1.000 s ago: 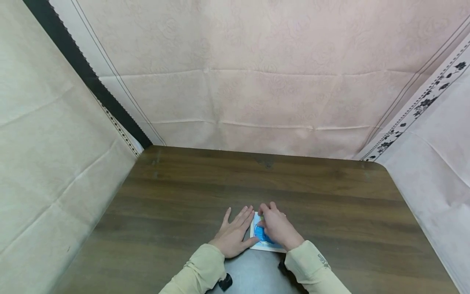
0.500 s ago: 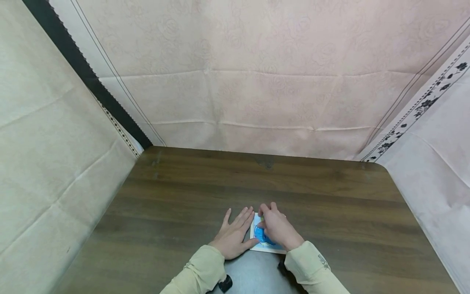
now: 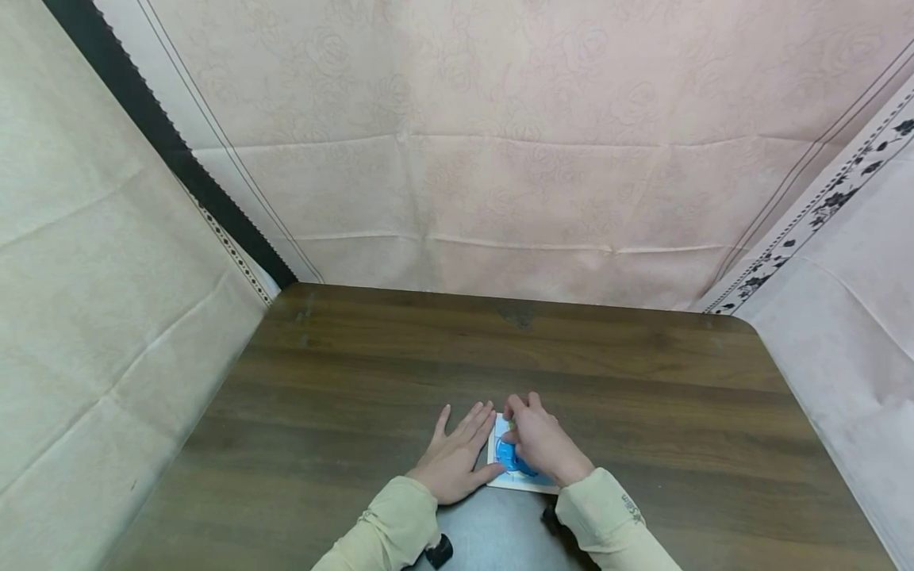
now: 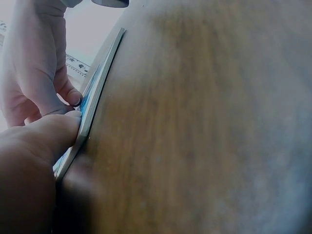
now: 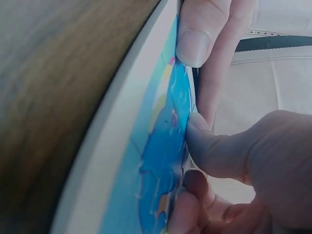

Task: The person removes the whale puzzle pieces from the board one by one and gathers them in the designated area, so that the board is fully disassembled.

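A flat jigsaw puzzle board with a blue picture and a white border lies on the table in front of me. My left hand rests flat along its left side, fingers straight, its thumb over the near left border. From the right, my right hand bends over the picture with curled fingers. The right wrist view shows its thumb and fingertips down at the blue picture, around a puzzle piece mostly hidden by them. Cut lines run across the picture there.
The brown wood-grain table reaches back to pale patterned cloth hung behind and on both sides. A grey surface lies just below the board, between the forearms. Dark straps show near both cuffs.
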A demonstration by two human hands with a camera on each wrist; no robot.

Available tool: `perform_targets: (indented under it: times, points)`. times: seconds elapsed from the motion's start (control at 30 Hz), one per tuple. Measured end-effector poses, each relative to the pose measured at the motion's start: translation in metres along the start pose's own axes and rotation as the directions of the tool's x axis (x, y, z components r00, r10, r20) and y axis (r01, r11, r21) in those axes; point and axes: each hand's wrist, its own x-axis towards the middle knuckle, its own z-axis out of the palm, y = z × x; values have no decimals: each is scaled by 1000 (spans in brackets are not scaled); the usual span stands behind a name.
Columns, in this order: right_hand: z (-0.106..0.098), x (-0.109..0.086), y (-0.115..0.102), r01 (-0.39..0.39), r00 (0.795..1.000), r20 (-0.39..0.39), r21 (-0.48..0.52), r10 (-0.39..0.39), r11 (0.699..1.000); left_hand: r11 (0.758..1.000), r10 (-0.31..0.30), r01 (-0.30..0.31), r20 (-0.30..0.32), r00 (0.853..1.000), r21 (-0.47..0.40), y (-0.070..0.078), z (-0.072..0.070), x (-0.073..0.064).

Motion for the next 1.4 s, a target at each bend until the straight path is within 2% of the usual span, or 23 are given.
perform_targets:
  times: [0.3, 0.77, 1.0, 1.13, 1.23, 1.4]
  points:
    - [-1, 1, 6, 68, 997, -47, -5, -68, 998, 1000, -18, 18, 14, 1000, 10, 2, -3, -1]
    - [2, 0, 6, 49, 997, -64, -15, -50, 999, 1000, -3, 3, -14, 1000, -5, 1, 0, -2]
    - [0, -2, 5, 67, 994, -83, 6, -66, 998, 998, -3, 0, -46, 999, -64, -2, 3, -1]
    - [1, -2, 6, 75, 994, -86, 18, -73, 997, 992, 5, -17, -97, 995, -123, -5, 6, -2]
    - [2, -2, 7, 96, 991, -97, 15, -94, 995, 989, 36, -53, -118, 992, -139, -7, 8, -2]
    - [2, -2, 9, 121, 987, -107, 12, -119, 993, 991, 70, -82, -113, 991, -107, -5, 6, -2]
